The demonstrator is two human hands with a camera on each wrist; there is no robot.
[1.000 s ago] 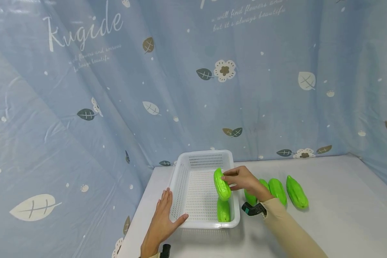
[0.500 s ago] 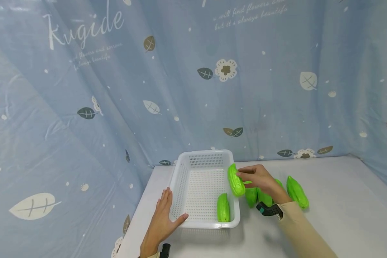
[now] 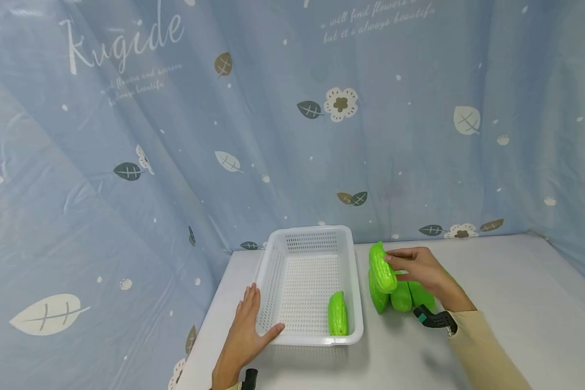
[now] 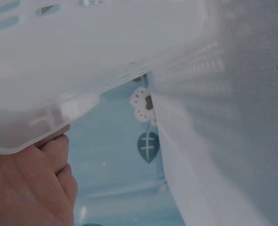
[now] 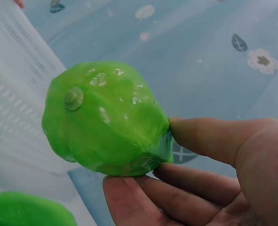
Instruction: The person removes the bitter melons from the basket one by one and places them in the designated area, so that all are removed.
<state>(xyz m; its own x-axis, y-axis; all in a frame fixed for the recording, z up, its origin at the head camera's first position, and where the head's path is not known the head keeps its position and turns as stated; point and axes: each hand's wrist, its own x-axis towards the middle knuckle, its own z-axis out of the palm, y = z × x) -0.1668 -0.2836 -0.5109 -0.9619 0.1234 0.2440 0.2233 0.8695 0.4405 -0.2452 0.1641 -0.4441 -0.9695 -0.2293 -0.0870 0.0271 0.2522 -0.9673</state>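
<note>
My right hand [image 3: 421, 269] pinches a bright green, ridged bitter melon [image 3: 383, 269] between thumb and fingers, just right of the white basket [image 3: 317, 340]. In the right wrist view the held melon's rounded end [image 5: 101, 122] with its small stub faces the camera. Behind and below it on the table lie several more green melons [image 3: 401, 299], partly covered by my hand and wrist. One bitter melon [image 3: 338, 314] lies inside the basket at its front right corner. My left hand [image 3: 244, 330] touches the basket's front left corner, fingers straight and thumb spread along the front rim.
A white table [image 3: 512, 303] extends to the right of the melons. Blue patterned cloth [image 3: 292, 162] hangs along the back and left sides. Black bands sit on both wrists.
My right hand has carried the bitter melon rightward, from above the basket, past its right rim, to above the melons on the table. The left hand and the basket have stayed put.
</note>
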